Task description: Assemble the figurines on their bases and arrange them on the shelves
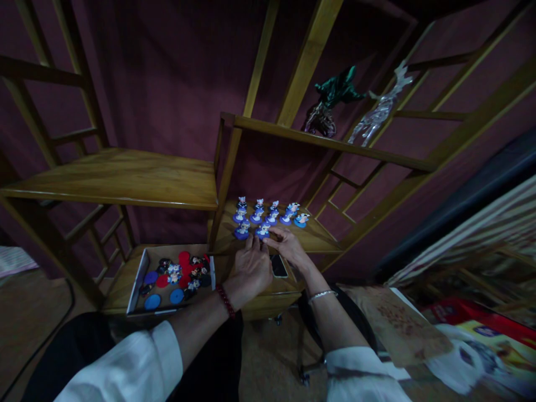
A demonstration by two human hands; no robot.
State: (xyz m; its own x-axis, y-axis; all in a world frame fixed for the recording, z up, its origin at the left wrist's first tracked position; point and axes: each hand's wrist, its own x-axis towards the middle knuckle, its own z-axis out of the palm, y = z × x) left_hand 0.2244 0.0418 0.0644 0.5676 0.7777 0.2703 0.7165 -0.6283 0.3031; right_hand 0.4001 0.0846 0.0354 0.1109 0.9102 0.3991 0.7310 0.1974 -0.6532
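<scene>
Several small figurines on blue round bases [268, 216] stand in rows on a low wooden shelf [318, 237]. My left hand [252, 265] and my right hand [287, 245] meet at the front row, fingertips touching a figurine [263, 230] there. Whether either hand grips it I cannot tell. A dark phone [279, 266] lies on the shelf between my wrists. To the left, a shallow white-edged box [138, 279] holds more figurines and loose red and blue round bases [178, 273].
A wider wooden shelf [121, 178] juts out at the left, above the box. An upper shelf [335, 144] carries a green ornament [335, 92] and a clear glassy one [379, 111]. Wooden frame bars cross a dark red wall. Printed packaging [469, 329] lies at the lower right.
</scene>
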